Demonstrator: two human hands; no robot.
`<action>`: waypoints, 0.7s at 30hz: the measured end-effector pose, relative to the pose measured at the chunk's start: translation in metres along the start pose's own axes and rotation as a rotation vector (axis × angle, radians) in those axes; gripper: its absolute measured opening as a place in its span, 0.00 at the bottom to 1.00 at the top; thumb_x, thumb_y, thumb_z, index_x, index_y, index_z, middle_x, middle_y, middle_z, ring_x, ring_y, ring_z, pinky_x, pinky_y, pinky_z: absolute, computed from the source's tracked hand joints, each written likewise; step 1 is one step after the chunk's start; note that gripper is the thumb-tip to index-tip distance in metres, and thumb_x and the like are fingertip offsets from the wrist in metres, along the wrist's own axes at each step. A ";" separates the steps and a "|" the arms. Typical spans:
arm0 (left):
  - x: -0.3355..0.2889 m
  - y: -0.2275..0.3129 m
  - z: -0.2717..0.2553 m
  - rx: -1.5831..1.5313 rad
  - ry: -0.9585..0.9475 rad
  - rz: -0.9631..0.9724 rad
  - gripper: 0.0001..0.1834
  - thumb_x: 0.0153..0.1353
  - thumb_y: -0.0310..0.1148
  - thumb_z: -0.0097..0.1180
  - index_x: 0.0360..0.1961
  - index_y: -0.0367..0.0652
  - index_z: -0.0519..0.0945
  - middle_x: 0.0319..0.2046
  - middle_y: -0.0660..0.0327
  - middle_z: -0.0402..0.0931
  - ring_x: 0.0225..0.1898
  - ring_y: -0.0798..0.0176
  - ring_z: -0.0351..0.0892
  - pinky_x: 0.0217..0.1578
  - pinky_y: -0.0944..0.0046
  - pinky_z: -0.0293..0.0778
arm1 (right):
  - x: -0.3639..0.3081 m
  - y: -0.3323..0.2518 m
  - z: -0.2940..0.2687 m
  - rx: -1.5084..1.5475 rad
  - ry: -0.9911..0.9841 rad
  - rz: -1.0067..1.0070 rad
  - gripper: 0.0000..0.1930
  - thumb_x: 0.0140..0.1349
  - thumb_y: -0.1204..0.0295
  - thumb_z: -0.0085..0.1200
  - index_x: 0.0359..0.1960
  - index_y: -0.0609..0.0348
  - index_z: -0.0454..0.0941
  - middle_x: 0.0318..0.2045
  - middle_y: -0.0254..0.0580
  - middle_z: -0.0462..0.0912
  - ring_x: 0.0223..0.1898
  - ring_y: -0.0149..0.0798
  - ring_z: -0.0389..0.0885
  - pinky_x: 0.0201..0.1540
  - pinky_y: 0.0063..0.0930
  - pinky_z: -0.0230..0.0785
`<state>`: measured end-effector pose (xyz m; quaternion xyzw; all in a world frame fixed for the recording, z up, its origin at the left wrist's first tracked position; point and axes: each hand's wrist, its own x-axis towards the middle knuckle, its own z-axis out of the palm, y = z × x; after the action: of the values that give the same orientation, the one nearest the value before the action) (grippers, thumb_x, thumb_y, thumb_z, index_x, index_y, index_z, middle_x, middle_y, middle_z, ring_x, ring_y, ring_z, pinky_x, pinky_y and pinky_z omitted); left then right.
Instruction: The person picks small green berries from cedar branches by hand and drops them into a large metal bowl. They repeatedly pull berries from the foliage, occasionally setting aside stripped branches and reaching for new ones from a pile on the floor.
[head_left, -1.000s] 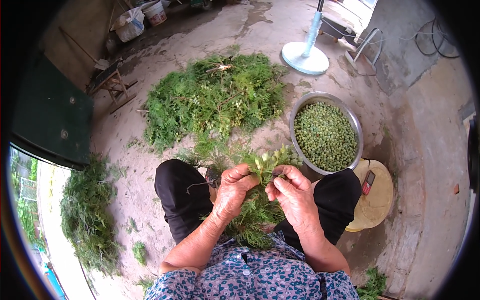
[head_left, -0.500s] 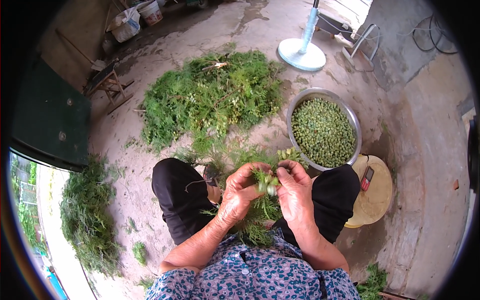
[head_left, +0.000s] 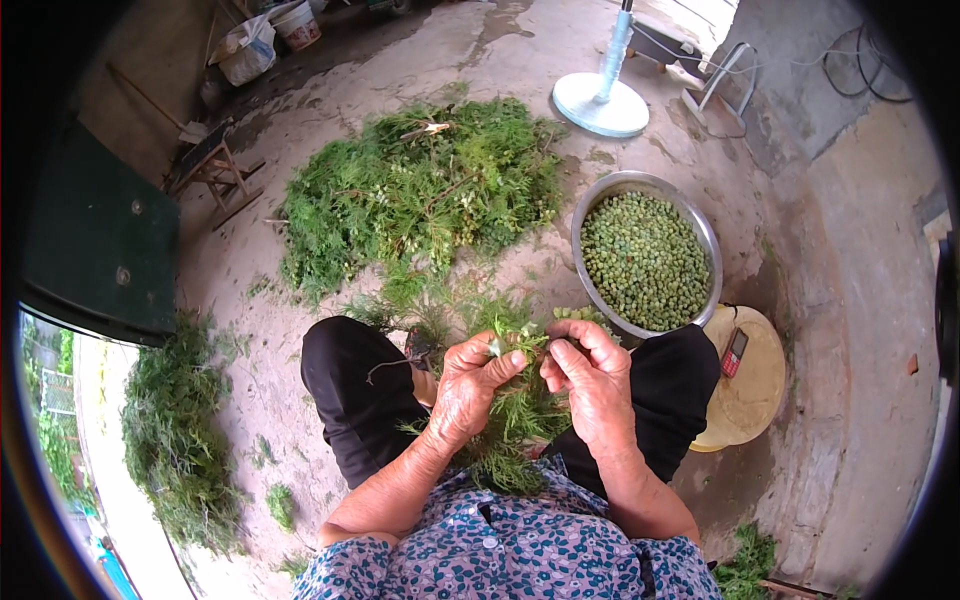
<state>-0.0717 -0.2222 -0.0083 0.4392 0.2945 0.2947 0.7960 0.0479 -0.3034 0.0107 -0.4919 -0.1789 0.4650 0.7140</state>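
My left hand (head_left: 468, 392) pinches a green evergreen sprig (head_left: 512, 338) between thumb and forefinger. A pale green seed cone shows by its fingertips. My right hand (head_left: 596, 385) is just to the right, thumb and fingers pressed together near the sprig's end. What it pinches is hidden behind the fingers. More feathery greenery (head_left: 512, 452) lies between my knees, below the hands. Beyond my right knee stands a wide metal basin (head_left: 712, 255) full of small green seed cones (head_left: 645, 262).
A big heap of cut branches (head_left: 420, 190) lies ahead, and another pile (head_left: 175, 430) at left. A red phone (head_left: 735, 352) rests on a round yellowish stool (head_left: 752, 400). Farther off are a white round stand base (head_left: 600, 104), a wooden stool (head_left: 213, 170) and a bucket (head_left: 297, 25).
My hands have moved slightly apart, the left tilting toward the left with the sprig. The pale cones that showed between both hands are now mostly out of sight.
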 end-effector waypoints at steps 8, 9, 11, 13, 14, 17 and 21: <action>-0.003 0.007 -0.003 0.034 -0.130 -0.101 0.09 0.57 0.32 0.54 0.37 0.40 0.77 0.29 0.67 0.76 0.32 0.75 0.71 0.37 0.72 0.66 | 0.003 -0.014 0.000 -0.198 -0.182 0.101 0.14 0.55 0.79 0.52 0.45 0.69 0.71 0.29 0.36 0.74 0.23 0.23 0.71 0.23 0.14 0.63; -0.003 0.009 -0.001 0.039 -0.140 -0.107 0.09 0.57 0.32 0.53 0.37 0.40 0.77 0.28 0.67 0.76 0.32 0.74 0.71 0.36 0.72 0.67 | 0.003 -0.015 -0.001 -0.198 -0.181 0.101 0.14 0.55 0.79 0.52 0.45 0.69 0.71 0.29 0.36 0.74 0.23 0.23 0.71 0.23 0.14 0.63; -0.003 0.009 -0.002 0.001 -0.149 -0.131 0.09 0.57 0.33 0.53 0.36 0.40 0.77 0.27 0.66 0.76 0.31 0.74 0.71 0.35 0.72 0.67 | 0.003 -0.017 -0.002 -0.183 -0.208 0.186 0.15 0.54 0.79 0.53 0.44 0.68 0.71 0.26 0.39 0.76 0.22 0.23 0.71 0.21 0.14 0.62; -0.003 0.009 -0.001 -0.037 -0.158 -0.155 0.09 0.56 0.33 0.53 0.36 0.40 0.77 0.27 0.65 0.76 0.30 0.73 0.71 0.34 0.71 0.67 | 0.004 -0.013 -0.005 -0.151 -0.224 0.179 0.15 0.55 0.79 0.53 0.45 0.68 0.70 0.26 0.40 0.76 0.21 0.24 0.71 0.21 0.14 0.62; -0.003 0.010 -0.001 -0.059 -0.148 -0.173 0.08 0.56 0.32 0.53 0.35 0.40 0.76 0.26 0.65 0.75 0.29 0.72 0.71 0.34 0.71 0.67 | 0.005 -0.011 -0.006 -0.119 -0.241 0.174 0.15 0.55 0.78 0.52 0.45 0.68 0.70 0.25 0.41 0.77 0.21 0.24 0.71 0.20 0.14 0.62; -0.003 0.016 0.001 -0.107 -0.138 -0.198 0.07 0.56 0.30 0.50 0.33 0.39 0.75 0.24 0.64 0.73 0.27 0.70 0.70 0.32 0.70 0.67 | 0.003 -0.016 -0.005 -0.028 -0.287 0.167 0.15 0.56 0.78 0.51 0.46 0.68 0.68 0.25 0.41 0.77 0.22 0.25 0.72 0.21 0.16 0.64; -0.001 0.009 0.003 0.126 -0.059 -0.066 0.12 0.54 0.37 0.48 0.26 0.37 0.73 0.20 0.63 0.70 0.25 0.68 0.68 0.28 0.70 0.65 | 0.007 -0.008 -0.012 0.181 -0.277 0.267 0.15 0.61 0.73 0.46 0.47 0.69 0.68 0.26 0.41 0.76 0.23 0.28 0.73 0.23 0.19 0.66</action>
<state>-0.0726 -0.2203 0.0014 0.4870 0.3031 0.2358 0.7844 0.0642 -0.3047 0.0110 -0.3764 -0.1660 0.6327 0.6561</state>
